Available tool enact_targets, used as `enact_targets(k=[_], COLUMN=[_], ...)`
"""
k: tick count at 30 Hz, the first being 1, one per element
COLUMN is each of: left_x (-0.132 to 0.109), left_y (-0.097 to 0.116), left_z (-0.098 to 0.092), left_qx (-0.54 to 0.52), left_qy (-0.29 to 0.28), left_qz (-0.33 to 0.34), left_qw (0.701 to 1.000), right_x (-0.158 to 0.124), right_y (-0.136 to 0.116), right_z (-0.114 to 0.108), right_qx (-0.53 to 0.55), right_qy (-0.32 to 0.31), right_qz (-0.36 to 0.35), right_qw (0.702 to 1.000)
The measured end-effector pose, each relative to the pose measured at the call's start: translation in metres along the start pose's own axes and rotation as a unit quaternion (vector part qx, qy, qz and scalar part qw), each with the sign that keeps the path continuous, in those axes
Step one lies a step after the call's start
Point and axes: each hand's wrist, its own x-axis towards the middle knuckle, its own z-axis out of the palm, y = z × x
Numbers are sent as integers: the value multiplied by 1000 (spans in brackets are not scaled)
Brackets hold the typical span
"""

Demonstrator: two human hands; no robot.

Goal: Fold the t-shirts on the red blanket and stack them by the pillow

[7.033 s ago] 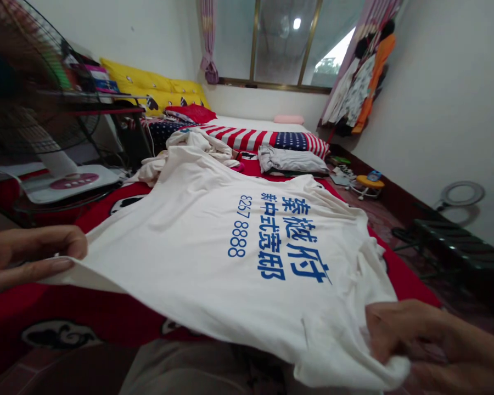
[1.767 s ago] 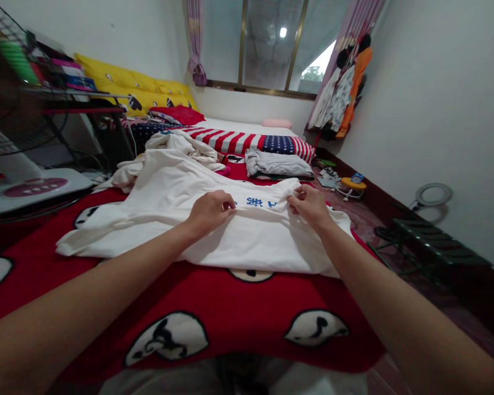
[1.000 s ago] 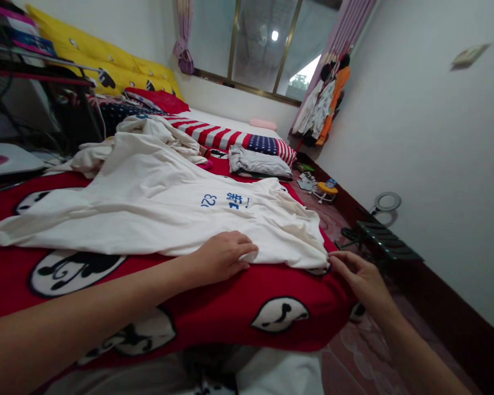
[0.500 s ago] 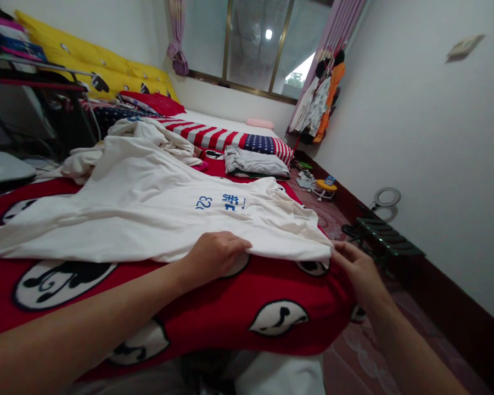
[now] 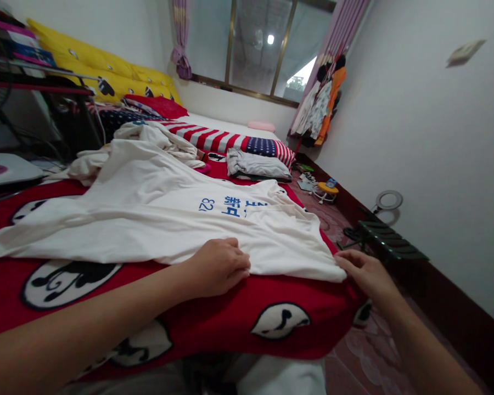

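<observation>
A white T-shirt [image 5: 156, 192] with blue printed characters and digits lies spread over a red blanket [image 5: 214, 318] patterned with black-and-white figures. My left hand [image 5: 222, 267] is closed on the shirt's near edge, around the middle of its length. At the right end of that same edge, my right hand [image 5: 360, 269] pinches the corner of the cloth between thumb and fingers. Creases run along the shirt between the two hands, and part of the print is hidden in a fold.
Behind the shirt lie a crumpled pile of pale clothes [image 5: 160, 137] and a folded grey stack [image 5: 257, 163]. A flag-patterned blanket [image 5: 226, 141] covers the far bed. To the right on the floor stand a yellow stool [image 5: 327, 189] and a dark green slatted rack [image 5: 389, 238].
Both hands have drawn the shirt's near edge toward me, the right corner also slightly rightward. More of the blue print shows now.
</observation>
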Motion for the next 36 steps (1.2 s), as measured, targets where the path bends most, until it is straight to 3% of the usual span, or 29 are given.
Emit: enact_targets(k=[4, 8, 12, 15, 18, 24, 27, 30, 36], left_x=[21, 57, 98, 124, 141, 149, 148, 142, 128], left_y=[-1, -11, -33, -54, -70, -78, -78, -77, -68], left_z=[-12, -11, -2, 11, 26, 29, 28, 44, 78], left_qx=[8, 0, -22, -45, -69, -96, -93, -110, -76], left_qy=[-50, 21, 74, 51, 21, 58, 149, 212, 56], left_qz=[-24, -74, -155, -242, -285, -285, -260, -197, -137], left_qw=[998, 997, 985, 968, 956, 952, 950, 951, 986], right_x=[15, 46, 79, 92, 94, 90, 91, 94, 94], right_y=[-27, -57, -71, -74, -74, -83, -87, -77, -45], right_z=[-2, 22, 57, 81, 96, 97, 94, 101, 121], right_qx=[-112, -110, -161, -180, -196, -166, -45, 0, -16], right_qy=[71, 21, -33, -60, -63, -5, 47, 61, 29], right_qz=[-98, -152, -99, -59, -62, -85, -113, -134, -160], right_qw=[986, 982, 981, 980, 977, 982, 991, 989, 987])
